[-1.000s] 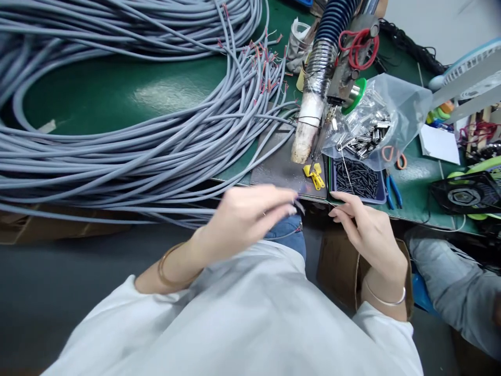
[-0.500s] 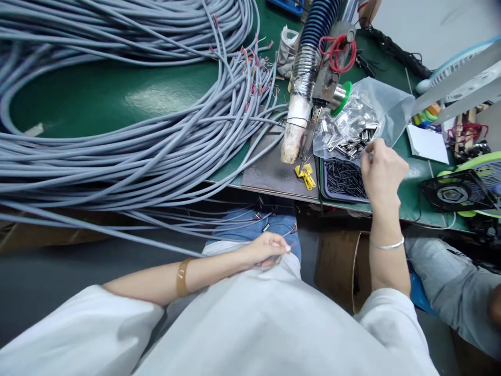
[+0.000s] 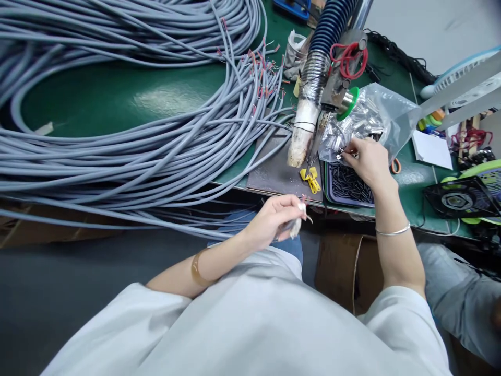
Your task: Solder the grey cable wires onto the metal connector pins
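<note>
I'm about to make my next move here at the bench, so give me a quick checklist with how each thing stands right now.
1. Left hand closed: ok; reddish wire ends show at its fingertips.
2. Right hand at the metal connectors: ok; its fingers are at the clear plastic bag.
3. Connector firmly pinched: cannot tell; the fingers hide the grip.
4. Soldering iron clear of the yellow clip: cannot tell; they overlap in this view.
5. Left hand apart from the iron: ok; a gap shows.
6. Orange-handled scissors unobstructed: not ok; only part of the handle shows.
</note>
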Tool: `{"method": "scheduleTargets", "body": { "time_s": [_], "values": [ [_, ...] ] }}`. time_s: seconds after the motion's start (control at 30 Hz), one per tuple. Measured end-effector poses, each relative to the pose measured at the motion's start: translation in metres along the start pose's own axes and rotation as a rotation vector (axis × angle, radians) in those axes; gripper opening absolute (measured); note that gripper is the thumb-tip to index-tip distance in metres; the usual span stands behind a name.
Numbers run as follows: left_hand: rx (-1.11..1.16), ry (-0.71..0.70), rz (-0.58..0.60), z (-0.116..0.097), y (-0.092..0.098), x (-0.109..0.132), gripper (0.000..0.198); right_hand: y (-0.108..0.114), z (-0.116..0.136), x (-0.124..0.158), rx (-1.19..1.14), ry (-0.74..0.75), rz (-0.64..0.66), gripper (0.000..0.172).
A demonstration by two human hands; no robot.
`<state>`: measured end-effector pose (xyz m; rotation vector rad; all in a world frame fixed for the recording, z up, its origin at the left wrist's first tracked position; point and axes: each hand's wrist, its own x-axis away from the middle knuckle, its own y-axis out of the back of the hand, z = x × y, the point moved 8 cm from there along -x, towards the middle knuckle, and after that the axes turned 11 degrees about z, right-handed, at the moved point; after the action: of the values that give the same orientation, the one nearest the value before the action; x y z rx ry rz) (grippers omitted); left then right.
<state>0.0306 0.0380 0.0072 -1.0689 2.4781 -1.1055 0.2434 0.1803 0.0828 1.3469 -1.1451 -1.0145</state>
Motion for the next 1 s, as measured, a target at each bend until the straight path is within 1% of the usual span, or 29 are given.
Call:
{"method": "scheduleTargets", "body": {
  "time_s": [0.07,0.1,0.17,0.23,0.37,0.43,0.47,0.5,0.57,0.63,0.7,0.73,0.77,0.83,0.93,1.0],
  "values": [
    [0.009,-0.099,-0.163,0.0,0.022,0.001,0.031,0.004,-0.003,0.006,0.026,-0.02,0.007,0.009],
    [0.003,-0.135,-0.22,0.0,0.03,0.001,0.028,0.005,-0.004,0.008,0.018,-0.006,0.018,0.009],
    [-0.02,-0.183,-0.273,0.0,0.04,0.001,0.027,0.003,-0.004,0.01,-0.032,0.042,0.047,0.009],
    [-0.054,-0.205,-0.278,-0.004,0.042,-0.001,0.027,0.0,-0.006,0.01,-0.087,0.062,0.073,0.01],
    [-0.175,-0.195,-0.293,-0.016,0.035,-0.003,0.021,-0.004,-0.005,0.01,-0.103,0.05,0.075,0.01],
    [-0.269,-0.226,-0.299,-0.025,0.029,-0.004,0.019,0.003,0.001,0.016,-0.1,0.043,0.027,0.008],
    [-0.32,-0.251,-0.295,-0.031,0.025,-0.005,0.018,0.011,0.004,0.022,-0.117,0.033,-0.016,0.007],
    [-0.369,-0.279,-0.287,-0.036,0.021,-0.006,0.018,0.02,0.009,0.031,-0.158,0.022,-0.07,0.006],
    [-0.43,-0.304,-0.263,-0.041,0.015,-0.008,0.017,0.042,0.025,0.058,-0.324,0.012,-0.2,0.007],
    [-0.43,-0.259,-0.236,-0.037,0.014,-0.013,0.017,0.056,0.041,0.094,-0.559,-0.042,-0.295,0.009],
    [-0.386,-0.186,-0.209,-0.028,0.016,-0.017,0.017,0.059,0.061,0.131,-0.718,-0.105,-0.386,0.011],
    [-0.363,-0.159,-0.202,-0.024,0.018,-0.018,0.018,0.058,0.071,0.147,-0.773,-0.114,-0.439,0.01],
    [-0.348,-0.143,-0.2,-0.02,0.021,-0.019,0.018,0.051,0.08,0.158,-0.806,-0.126,-0.452,0.01],
    [-0.342,-0.135,-0.202,-0.016,0.025,-0.019,0.018,0.029,0.099,0.165,-0.828,-0.115,-0.4,0.011],
    [-0.386,-0.125,-0.207,-0.014,0.027,-0.018,0.018,-0.011,0.112,0.153,-0.972,-0.11,-0.32,0.014],
    [-0.424,-0.124,-0.219,-0.015,0.027,-0.017,0.016,-0.03,0.116,0.139,-1.04,-0.116,-0.275,0.017]
  ]
}}
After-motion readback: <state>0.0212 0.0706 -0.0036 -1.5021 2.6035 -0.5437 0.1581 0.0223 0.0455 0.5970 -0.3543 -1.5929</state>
